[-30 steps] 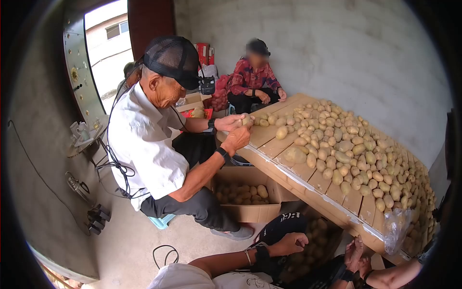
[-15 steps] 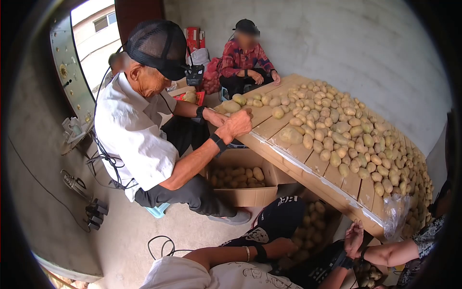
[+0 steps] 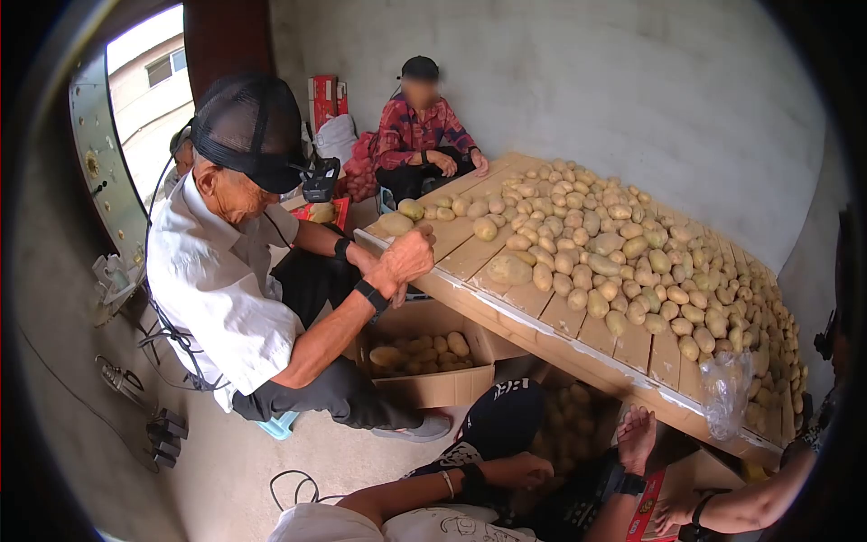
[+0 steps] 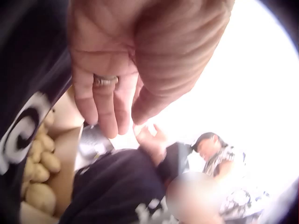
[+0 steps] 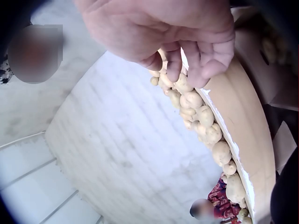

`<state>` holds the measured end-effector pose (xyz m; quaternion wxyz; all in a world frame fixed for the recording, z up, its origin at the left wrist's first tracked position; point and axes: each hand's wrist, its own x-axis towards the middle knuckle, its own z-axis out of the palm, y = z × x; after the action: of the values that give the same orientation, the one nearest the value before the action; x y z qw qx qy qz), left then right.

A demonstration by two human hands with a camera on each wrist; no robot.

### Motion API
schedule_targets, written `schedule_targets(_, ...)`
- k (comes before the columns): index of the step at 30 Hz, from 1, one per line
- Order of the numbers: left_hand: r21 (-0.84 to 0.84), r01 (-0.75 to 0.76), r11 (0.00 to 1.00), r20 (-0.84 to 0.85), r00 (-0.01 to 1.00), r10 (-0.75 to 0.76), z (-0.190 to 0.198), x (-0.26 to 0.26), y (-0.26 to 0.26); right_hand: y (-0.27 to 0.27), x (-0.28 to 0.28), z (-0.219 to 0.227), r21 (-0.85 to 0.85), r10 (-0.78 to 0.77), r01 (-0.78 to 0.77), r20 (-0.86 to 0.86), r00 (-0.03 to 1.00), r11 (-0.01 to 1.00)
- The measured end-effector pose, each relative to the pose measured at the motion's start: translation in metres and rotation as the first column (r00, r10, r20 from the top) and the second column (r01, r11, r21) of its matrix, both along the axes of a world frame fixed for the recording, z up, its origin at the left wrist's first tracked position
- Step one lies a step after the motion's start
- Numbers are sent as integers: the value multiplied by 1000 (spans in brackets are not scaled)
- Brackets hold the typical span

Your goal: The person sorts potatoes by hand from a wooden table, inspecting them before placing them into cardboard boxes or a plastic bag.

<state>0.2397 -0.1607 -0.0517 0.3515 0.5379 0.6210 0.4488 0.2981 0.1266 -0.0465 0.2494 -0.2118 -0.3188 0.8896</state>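
My left hand lies low over dark trousers beside a box of potatoes. In the left wrist view that hand wears a ring, its fingers loosely bent around nothing. Beside the table edge, my right hand is raised with nothing in it. The right wrist view shows this hand with fingers relaxed and slightly curled, in front of the table's edge and potatoes. Many loose potatoes cover much of the tabletop.
A person in a white shirt sits at the table corner above a carton of potatoes. Another in red plaid sits behind. A plastic bag hangs at the edge; a hand is beside a red-and-brown box.
My right hand has risen beside the table edge. The potato held by the white-shirted person now lies at the table corner. The view has shifted right, and the neighbour's hand is lower.
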Motion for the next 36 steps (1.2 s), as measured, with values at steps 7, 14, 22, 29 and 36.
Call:
schedule_targets(7,335,-844,420,638,531,558,121,-95,-63,-2,3,2,22,-6,6,-8,1000,1000)
schedule_targets(14,375,-814,-443,813,60,579,163,-138,-194,10,14,-2,50,-23,25,-34,999,998)
schedule_targets(22,49,-975,216,924,127,361,89,-92,-86,6,11,3,43,-29,28,12,1000,999)
schedule_targets(29,-104,-683,723,993,-30,114,37,-70,0,-1,7,10,92,1,-3,21,1000,996)
schedule_targets(36,-33,-561,827,979,147,138,33,-65,21,-1,10,5,75,-19,17,34,999,997)
